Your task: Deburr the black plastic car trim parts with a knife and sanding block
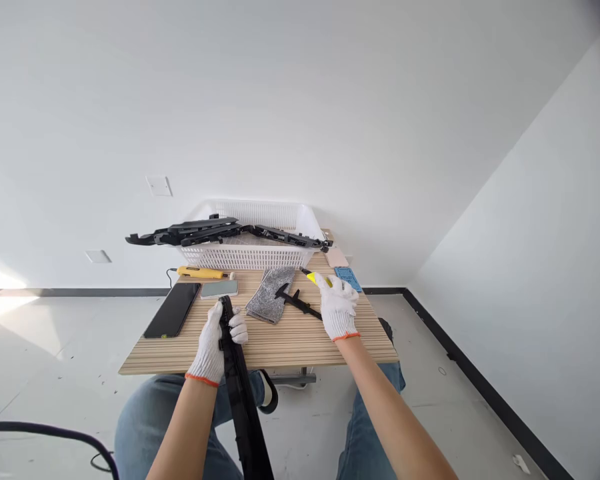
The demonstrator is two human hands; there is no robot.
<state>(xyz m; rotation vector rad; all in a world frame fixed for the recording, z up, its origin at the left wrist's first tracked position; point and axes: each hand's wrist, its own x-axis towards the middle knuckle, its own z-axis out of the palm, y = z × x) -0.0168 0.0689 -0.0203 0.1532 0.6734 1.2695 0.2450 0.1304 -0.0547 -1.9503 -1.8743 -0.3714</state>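
My left hand (219,340), in a white knit glove with an orange cuff, is closed around the upper end of a long black plastic trim piece (243,407). The piece slants down past the table's front edge between my knees. On the right side of the tabletop, my gloved right hand (338,300) is closed on a slim yellow utility knife (312,276), its dark tip pointing up and left. The palm hides most of the knife. Just left of that hand, a black caliper (300,303) lies partly across a folded grey cloth (267,300).
A white plastic basket (245,257) stands at the table's back, with several black trim pieces (200,230) across it, overhanging both ends. A corded yellow tool (200,272), grey block (219,288) and black flat panel (173,310) lie left; a blue card (348,279) lies right.
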